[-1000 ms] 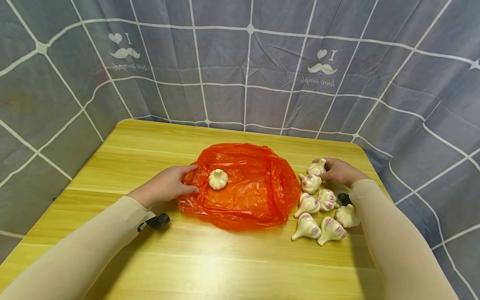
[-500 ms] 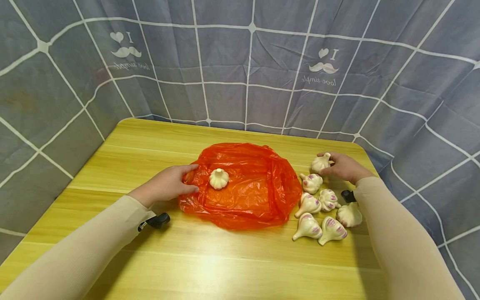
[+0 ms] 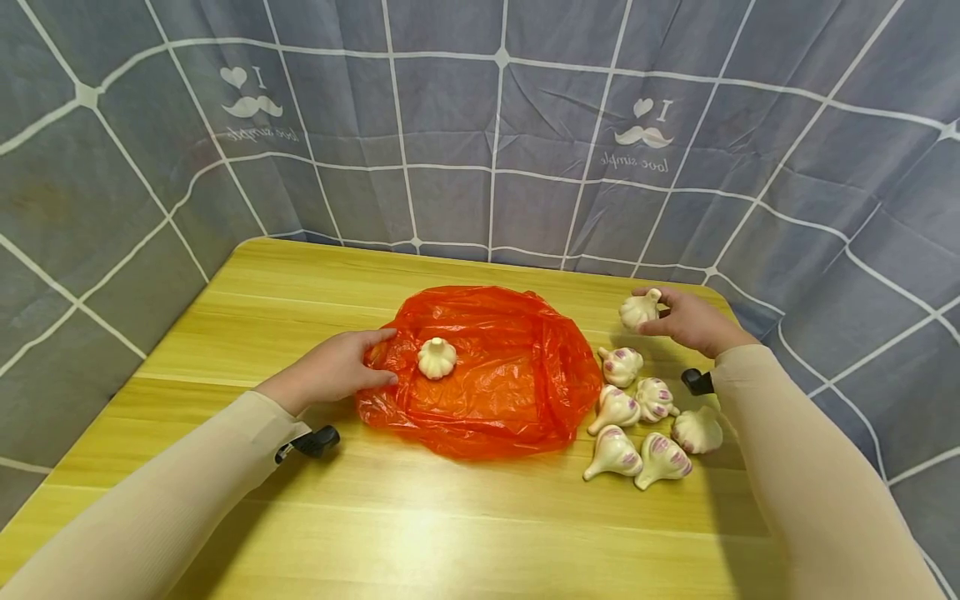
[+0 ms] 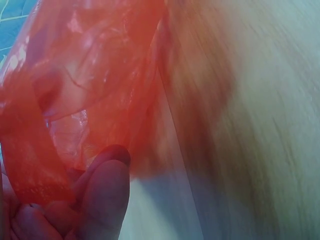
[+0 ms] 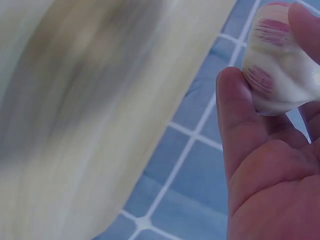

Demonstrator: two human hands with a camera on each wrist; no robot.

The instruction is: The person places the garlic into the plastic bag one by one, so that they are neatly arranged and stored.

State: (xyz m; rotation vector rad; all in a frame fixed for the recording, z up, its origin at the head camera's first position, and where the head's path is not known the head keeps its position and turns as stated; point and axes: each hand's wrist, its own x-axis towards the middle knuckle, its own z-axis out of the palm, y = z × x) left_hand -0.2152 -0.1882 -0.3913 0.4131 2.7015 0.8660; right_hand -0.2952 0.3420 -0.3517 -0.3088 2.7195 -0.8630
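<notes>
At the table's back right my right hand (image 3: 692, 319) holds a garlic bulb (image 3: 639, 310) above the wood, between thumb and fingers. Purple streaks mark that garlic bulb (image 5: 277, 62) in the right wrist view. My left hand (image 3: 335, 367) is at the left edge of a red plastic bag (image 3: 483, 392), thumb and forefinger spread apart. The left wrist view shows a strip of the bag (image 4: 37, 155) running down into the curled fingers (image 4: 32, 220). A single pale garlic bulb (image 3: 437, 358) sits on the bag's left part, stem upward.
Several more garlic bulbs (image 3: 617, 409) lie in a cluster right of the bag. The wooden table (image 3: 420, 525) ends at a grey checked cloth (image 3: 450, 142) that hangs behind and on both sides. A small black device (image 3: 697, 382) is strapped at each wrist.
My right hand has lifted one garlic bulb off the cluster and moved slightly away toward the back. The left hand and the bag look the same.
</notes>
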